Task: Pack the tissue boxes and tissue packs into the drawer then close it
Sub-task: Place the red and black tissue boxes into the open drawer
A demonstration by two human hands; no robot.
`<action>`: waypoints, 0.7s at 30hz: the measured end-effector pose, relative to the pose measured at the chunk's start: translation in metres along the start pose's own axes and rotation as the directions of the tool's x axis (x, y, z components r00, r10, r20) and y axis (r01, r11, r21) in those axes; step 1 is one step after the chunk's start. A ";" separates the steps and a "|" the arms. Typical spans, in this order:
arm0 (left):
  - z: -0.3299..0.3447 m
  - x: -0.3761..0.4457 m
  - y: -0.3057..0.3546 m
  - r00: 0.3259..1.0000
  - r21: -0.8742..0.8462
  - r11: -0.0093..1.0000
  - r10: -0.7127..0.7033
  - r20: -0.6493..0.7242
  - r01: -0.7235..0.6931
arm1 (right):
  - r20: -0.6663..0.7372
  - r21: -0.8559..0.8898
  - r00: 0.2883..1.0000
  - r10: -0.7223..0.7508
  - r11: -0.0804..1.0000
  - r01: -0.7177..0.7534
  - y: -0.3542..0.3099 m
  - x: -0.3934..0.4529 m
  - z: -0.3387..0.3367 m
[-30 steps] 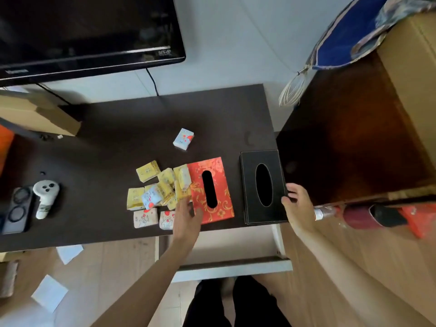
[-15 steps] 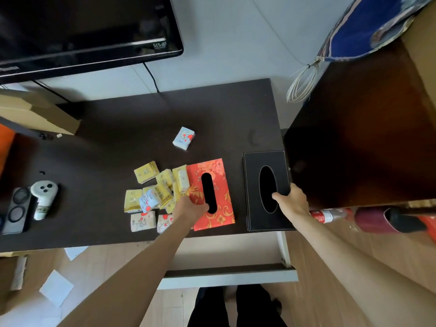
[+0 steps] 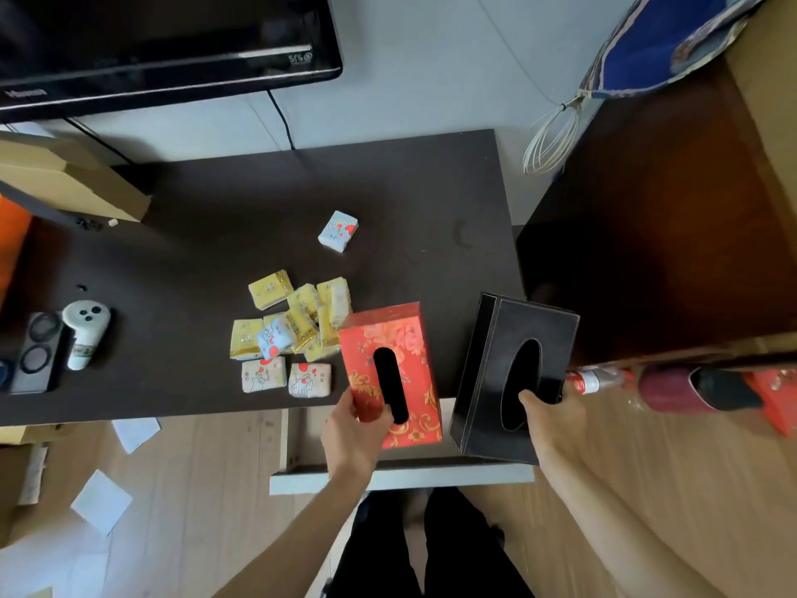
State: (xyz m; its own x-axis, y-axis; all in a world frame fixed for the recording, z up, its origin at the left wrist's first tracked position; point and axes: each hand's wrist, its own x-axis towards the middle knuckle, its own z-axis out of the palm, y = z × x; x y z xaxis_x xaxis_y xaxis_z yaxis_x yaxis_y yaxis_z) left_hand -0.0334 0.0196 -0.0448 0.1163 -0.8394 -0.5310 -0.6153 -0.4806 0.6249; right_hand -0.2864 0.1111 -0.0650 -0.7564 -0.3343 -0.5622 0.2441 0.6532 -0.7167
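Both hands gripping, one box each: left hand point(image 3: 351, 433) is clamped on the near end of the red tissue box point(image 3: 390, 373), thumb hooked into its oval slot; right hand point(image 3: 545, 418) is closed on the black tissue box point(image 3: 515, 377), thumb at the slot's near edge, fingers wrapped round the right side. Red box is glossy card, rectangular, gold and pink floral print, dark oval slot on top. Black box is matte, leather-look, pale stitching along the edges, same oval slot. Both are lifted clear and tilted, near ends hanging over the open drawer point(image 3: 401, 474), a pale shallow tray pulled out under the dark table point(image 3: 215, 209) edge. Tissue packs point(image 3: 293, 330) sit in a loose cluster on the tabletop left of the red box: soft plastic-wrapped pillows, mostly yellow, a few white with red print; one more blue-and-white pack point(image 3: 338, 230) lies apart, farther back. Forearms reach in from the bottom, wrists roughly straight.
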 end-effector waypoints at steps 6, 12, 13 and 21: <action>0.018 -0.020 -0.048 0.998 -0.040 0.999 -0.017 -0.067 0.014 | -0.023 0.023 0.986 -0.166 0.986 0.167 0.042 -0.025 0.013; 0.026 -0.029 -0.092 0.996 -0.006 0.997 -0.073 -0.054 0.073 | 0.034 -0.028 0.961 -0.276 0.961 0.277 0.067 -0.036 0.026; 0.026 -0.031 -0.097 0.997 0.012 0.998 -0.062 -0.042 0.062 | 0.038 -0.033 0.964 -0.264 0.964 0.265 0.068 -0.035 0.026; 0.023 -0.052 -0.111 0.997 0.164 0.984 -0.071 0.023 0.067 | 0.063 -0.164 0.985 -0.160 0.972 0.168 0.085 -0.052 0.011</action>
State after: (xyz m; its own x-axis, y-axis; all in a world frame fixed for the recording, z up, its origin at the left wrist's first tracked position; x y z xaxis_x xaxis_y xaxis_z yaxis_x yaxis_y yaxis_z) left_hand 0.0112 0.1226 -0.0992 0.1423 -0.7969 -0.5871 -0.7259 -0.4873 0.4855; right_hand -0.2196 0.1770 -0.1013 -0.7460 -0.4762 -0.4655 0.0109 0.6902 -0.7236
